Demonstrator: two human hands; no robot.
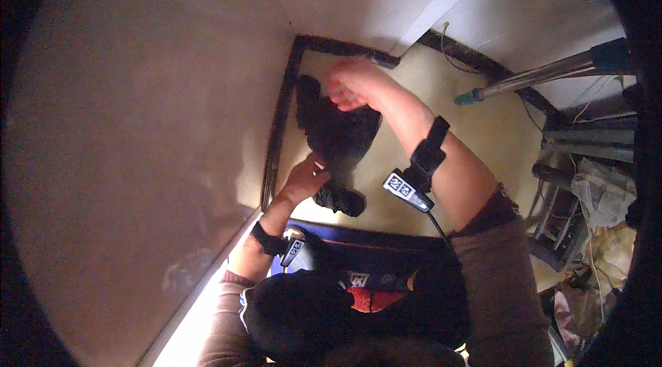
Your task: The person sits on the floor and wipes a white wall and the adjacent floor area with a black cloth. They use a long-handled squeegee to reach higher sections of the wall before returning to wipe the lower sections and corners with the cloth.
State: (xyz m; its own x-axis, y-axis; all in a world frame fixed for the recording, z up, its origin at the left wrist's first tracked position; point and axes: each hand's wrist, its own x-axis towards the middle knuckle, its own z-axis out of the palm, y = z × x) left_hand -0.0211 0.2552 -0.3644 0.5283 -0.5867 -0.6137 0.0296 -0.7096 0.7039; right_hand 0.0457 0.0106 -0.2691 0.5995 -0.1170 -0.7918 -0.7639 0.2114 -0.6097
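A black piece of fabric (344, 132) with an uneven, ruffled edge spreads between my two hands, above or on the pale floor. I cannot tell whether it is a mat or a garment. At its upper side my right hand (354, 82) has its fingers curled over the edge, a little blurred. Lower down, my left hand (305, 178) pinches the near part, and a small bright glint shows by the fingertips. One lobe of the fabric hangs below the left hand. Both forearms carry black straps with small tagged devices.
A smooth wall (145, 134) rises at the left, with dark skirting (282, 113) along the corner. At right, a metal pole (538, 72) with a green tip slants in. Beyond it stand a dark rack (553, 212) and a crumpled plastic bag (602, 191). Cables hang there.
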